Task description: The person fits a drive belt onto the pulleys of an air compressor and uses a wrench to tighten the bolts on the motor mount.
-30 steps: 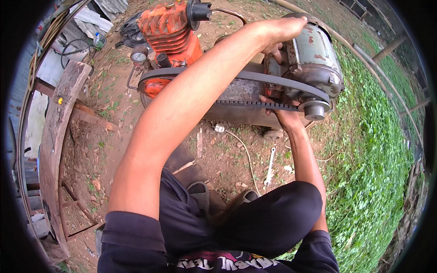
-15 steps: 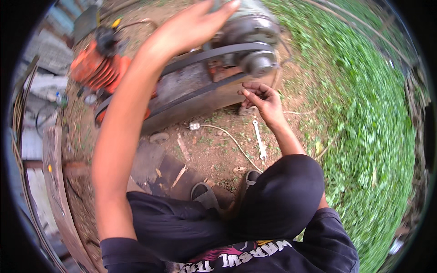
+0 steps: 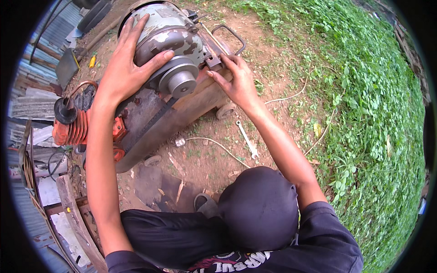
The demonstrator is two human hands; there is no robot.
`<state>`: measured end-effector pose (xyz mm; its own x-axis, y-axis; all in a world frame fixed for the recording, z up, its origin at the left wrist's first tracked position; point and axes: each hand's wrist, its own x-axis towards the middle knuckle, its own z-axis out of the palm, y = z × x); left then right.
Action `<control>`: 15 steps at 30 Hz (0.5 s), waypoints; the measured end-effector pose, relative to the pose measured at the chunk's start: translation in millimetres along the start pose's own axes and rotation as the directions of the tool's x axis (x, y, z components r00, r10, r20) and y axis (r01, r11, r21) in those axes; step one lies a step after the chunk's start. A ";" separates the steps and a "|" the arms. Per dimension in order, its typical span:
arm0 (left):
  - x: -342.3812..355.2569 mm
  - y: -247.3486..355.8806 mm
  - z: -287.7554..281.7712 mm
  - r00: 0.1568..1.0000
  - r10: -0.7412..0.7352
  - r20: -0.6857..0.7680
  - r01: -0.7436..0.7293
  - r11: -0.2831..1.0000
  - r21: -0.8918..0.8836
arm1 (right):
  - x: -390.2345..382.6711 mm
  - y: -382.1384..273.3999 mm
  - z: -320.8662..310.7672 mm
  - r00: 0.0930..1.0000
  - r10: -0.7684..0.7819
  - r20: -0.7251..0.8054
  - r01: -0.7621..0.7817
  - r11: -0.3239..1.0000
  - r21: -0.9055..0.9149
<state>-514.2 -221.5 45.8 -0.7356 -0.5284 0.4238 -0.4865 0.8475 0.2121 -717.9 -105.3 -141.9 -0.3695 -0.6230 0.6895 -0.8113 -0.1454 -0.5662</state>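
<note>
My left hand (image 3: 123, 73) lies on an electric motor (image 3: 166, 29) with worn grey-green paint, its fingers spread and its thumb near the pulley. The metal pulley (image 3: 182, 83) faces me, and a black drive belt (image 3: 157, 116) runs from beside it down toward an orange-red finned compressor pump (image 3: 75, 127) on the left. Beside the motor, my right hand (image 3: 239, 82) has its thumb and index finger apart. Its fingertips are at a rusty mounting bracket (image 3: 214, 62) on top of the brown tank (image 3: 182, 111).
A combination wrench (image 3: 246, 139) lies on the dirt in front of my right forearm. A pale cord with a plug (image 3: 180, 142) curves across the ground. The tank has a bent handle (image 3: 234, 36) and small wheels (image 3: 225, 110). Wooden boards (image 3: 77, 223) stand left; grass (image 3: 364, 150) spreads right.
My left hand has come down onto the motor housing. My right hand has moved up and away from me to the bracket. The view has shifted, bringing more of the motor into sight.
</note>
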 end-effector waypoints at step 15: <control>12.4 8.8 4.1 1.000 -0.026 -0.001 0.026 0.995 -0.094 | 10.5 -6.1 2.7 0.992 0.121 0.035 -0.124 0.986 0.112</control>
<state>-529.5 -220.8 49.4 -0.7225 -0.5501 0.4188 -0.4588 0.8347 0.3048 -715.6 -113.0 -132.4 -0.4491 -0.6625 0.5995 -0.7032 -0.1518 -0.6946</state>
